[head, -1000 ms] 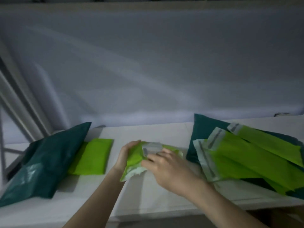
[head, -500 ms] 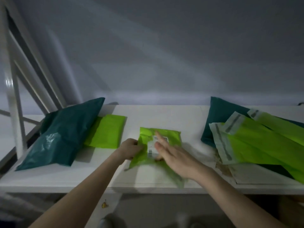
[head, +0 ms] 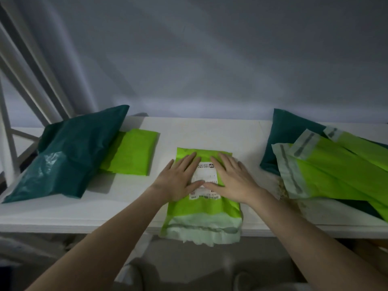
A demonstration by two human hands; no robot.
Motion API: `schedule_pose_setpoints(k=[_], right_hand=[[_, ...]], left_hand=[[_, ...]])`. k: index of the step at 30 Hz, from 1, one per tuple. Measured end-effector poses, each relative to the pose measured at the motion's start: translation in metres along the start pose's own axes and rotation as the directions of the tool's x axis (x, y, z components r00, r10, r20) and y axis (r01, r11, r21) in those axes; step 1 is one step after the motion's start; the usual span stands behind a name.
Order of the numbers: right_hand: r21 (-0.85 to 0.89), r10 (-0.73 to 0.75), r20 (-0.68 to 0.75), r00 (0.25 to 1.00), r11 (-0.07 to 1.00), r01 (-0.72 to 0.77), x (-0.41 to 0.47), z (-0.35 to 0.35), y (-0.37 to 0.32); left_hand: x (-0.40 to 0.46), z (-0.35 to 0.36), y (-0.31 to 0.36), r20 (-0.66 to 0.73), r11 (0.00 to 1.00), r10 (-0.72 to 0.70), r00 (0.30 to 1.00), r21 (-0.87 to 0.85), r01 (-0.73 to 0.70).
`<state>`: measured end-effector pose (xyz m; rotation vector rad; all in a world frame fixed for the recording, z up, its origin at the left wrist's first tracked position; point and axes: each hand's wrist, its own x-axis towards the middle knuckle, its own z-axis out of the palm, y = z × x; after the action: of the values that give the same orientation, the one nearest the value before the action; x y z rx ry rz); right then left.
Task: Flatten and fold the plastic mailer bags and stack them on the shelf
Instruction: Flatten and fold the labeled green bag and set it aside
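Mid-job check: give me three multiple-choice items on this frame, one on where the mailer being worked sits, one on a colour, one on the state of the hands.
1. Where does the lime mailer under the hands lie?
A. at the shelf's front edge, its pale end hanging over
B. on top of the left dark green bag
C. against the back wall

2. What colour is the folded mailer lying left of the hands?
A. white
B. lime green
C. dark teal

3. How are the left hand and right hand placed?
A. both curled into fists
B. one lifted off the shelf
C. both flat, fingers straight, pressing the mailer

Answers: 1 A, its pale flap passes the white shelf edge; 2 B, it shows bright lime beside the dark green bag; 3 C, both palms lie spread over the label.
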<state>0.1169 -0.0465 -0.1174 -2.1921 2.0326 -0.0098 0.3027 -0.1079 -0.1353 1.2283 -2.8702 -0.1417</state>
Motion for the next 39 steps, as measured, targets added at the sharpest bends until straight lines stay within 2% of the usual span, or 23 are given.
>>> schedule_pose_setpoints(k=[6,10,16,22,24,27,30,32,35,39], right_hand=[[0.012,0.009,-0.014,1.000,1.000,-0.009,0.017,0.003,0.011],[0.057,0.076,0.013,0.997,0.995,-0.077,0.027,0.004,0.019],[0.086,0.097,0.040,0.995,0.991,-0.100,0.031,0.003,0.020],[0.093,0.093,-0.072,0.993,0.992,-0.087,0.022,-0.005,0.022],[0.044,0.028,-0.152,0.988,0.999,-0.021,0.016,-0.009,0.022],[-0.001,-0.082,-0.217,0.973,0.996,0.084,0.004,-0.015,0.022],[-0.027,-0.178,-0.217,0.960,0.984,0.176,-0.006,-0.014,0.025],[-0.082,-0.234,-0.191,0.953,0.971,0.222,-0.012,-0.012,0.027],[-0.140,-0.202,-0.029,0.979,0.971,0.196,-0.020,-0.008,0.030],[-0.150,-0.172,-0.044,0.984,0.975,0.163,-0.020,-0.011,0.023]], left_hand=[[0.014,0.007,-0.008,0.013,0.992,-0.045,0.999,-0.117,0.046],[0.020,0.011,-0.013,0.008,0.988,-0.082,0.997,-0.131,0.082],[0.022,0.012,-0.015,-0.004,0.982,-0.078,0.997,-0.170,0.076],[0.019,0.001,-0.019,-0.002,0.956,-0.083,0.997,-0.283,0.079],[0.016,-0.008,-0.022,-0.065,0.954,-0.094,0.993,-0.292,0.071],[0.007,-0.023,-0.032,-0.122,0.971,-0.015,0.992,-0.238,-0.015],[-0.008,-0.031,-0.035,-0.045,0.984,0.006,0.999,-0.178,-0.014],[-0.017,-0.033,-0.034,0.003,0.988,-0.029,1.000,-0.153,0.029],[-0.026,-0.036,-0.028,0.018,0.981,-0.110,0.994,-0.157,0.112],[-0.025,-0.034,-0.010,0.195,0.983,-0.183,0.964,0.030,0.180]])
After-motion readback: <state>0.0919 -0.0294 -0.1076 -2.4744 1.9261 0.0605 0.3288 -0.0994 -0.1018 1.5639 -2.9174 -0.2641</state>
